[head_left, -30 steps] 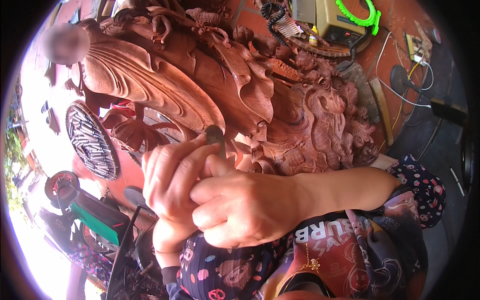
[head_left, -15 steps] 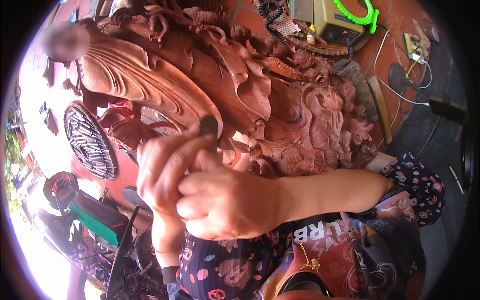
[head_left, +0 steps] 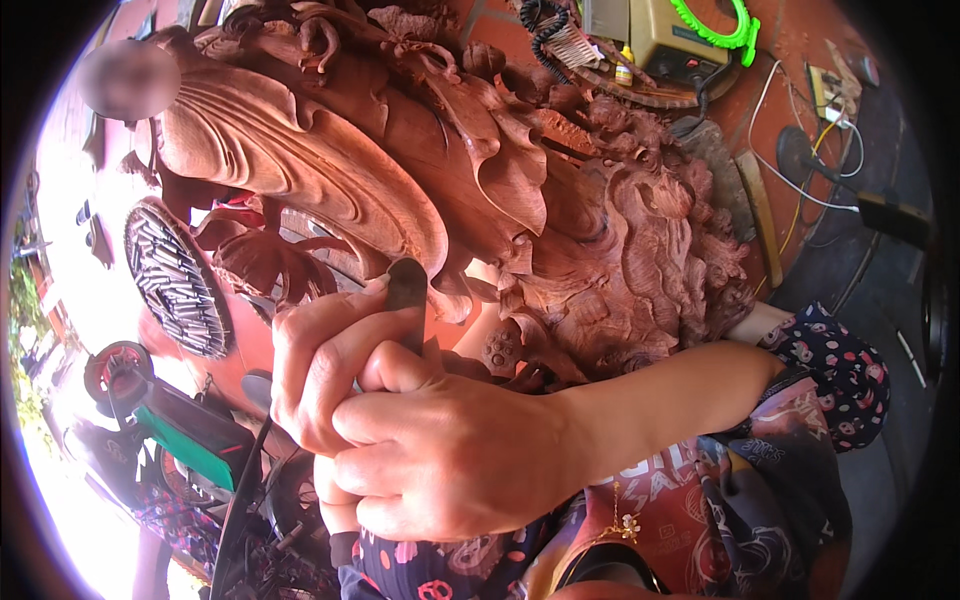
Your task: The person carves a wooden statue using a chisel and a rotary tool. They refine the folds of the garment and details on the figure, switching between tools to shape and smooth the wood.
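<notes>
In the head view, a small flat grey blade with a rounded tip [head_left: 407, 292] is being gripped by both hands close in front of a large reddish-brown wooden sculpture carved with deep scrolls and leaves [head_left: 420, 170]. The left hand [head_left: 325, 375] is being held curled around the blade, its fingers pressed together and its forefinger laid along the left edge up to the tip. The right hand [head_left: 450, 460] is being kept closed in a fist just below and partly over the left hand, its thumb tucked against the lower part of the blade; how much of a handle is enclosed cannot be told. The tip of the blade is being held against the lower edge of a long fluted leaf of the carving.

Farther left, a dark round grille with slanted slots [head_left: 175, 280] is being shown beside the carving. Below it, a red-rimmed wheel [head_left: 118, 365] and a green bar [head_left: 190, 440] are being shown among dark machine parts. At the top right, a yellowish box-shaped device [head_left: 670, 45] with a bright green plastic ring [head_left: 725, 25] is being shown on the red floor, with white and yellow cables [head_left: 800, 140] lying near it. A patterned dark garment [head_left: 720, 500] is being worn along the lower edge.
</notes>
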{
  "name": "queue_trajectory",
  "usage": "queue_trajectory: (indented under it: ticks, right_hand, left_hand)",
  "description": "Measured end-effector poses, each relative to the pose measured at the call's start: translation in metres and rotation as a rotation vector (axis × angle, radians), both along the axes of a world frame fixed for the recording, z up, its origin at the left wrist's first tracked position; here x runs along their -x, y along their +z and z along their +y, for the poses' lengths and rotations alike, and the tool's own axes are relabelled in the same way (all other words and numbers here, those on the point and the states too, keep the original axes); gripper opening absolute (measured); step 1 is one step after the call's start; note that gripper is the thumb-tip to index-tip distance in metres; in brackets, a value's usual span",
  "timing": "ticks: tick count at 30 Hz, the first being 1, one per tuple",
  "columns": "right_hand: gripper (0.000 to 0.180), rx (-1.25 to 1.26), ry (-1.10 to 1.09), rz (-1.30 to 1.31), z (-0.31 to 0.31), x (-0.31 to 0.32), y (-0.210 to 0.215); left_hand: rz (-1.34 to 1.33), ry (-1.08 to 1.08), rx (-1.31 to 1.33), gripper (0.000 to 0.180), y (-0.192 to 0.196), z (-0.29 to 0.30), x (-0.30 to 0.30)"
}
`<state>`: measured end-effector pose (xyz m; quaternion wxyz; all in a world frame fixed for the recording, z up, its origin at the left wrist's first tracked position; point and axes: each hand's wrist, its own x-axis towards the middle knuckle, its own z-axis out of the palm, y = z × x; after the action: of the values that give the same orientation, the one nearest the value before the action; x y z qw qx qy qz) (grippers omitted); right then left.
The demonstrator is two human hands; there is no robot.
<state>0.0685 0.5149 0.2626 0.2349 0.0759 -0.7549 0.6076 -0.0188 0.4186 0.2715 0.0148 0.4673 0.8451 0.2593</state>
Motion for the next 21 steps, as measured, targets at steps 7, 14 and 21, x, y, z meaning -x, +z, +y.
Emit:
queue_trajectory:
  ticks: [7,14,21]
  right_hand:
    - [0.013,-0.096,0.032,-0.013,0.002,0.005,-0.014]
    - [0.015,-0.223,-0.131,-0.015,-0.008,0.012,-0.024]
    - [0.012,0.000,-0.040,0.026,0.006,0.014,-0.022]
  left_hand:
    - [0.006,-0.086,-0.055,0.025,-0.024,-0.008,0.014]
    - [-0.090,-0.051,-0.077,0.028,-0.028,0.001,0.016]
    - [-0.223,0.055,0.016,0.027,-0.009,0.011,0.009]
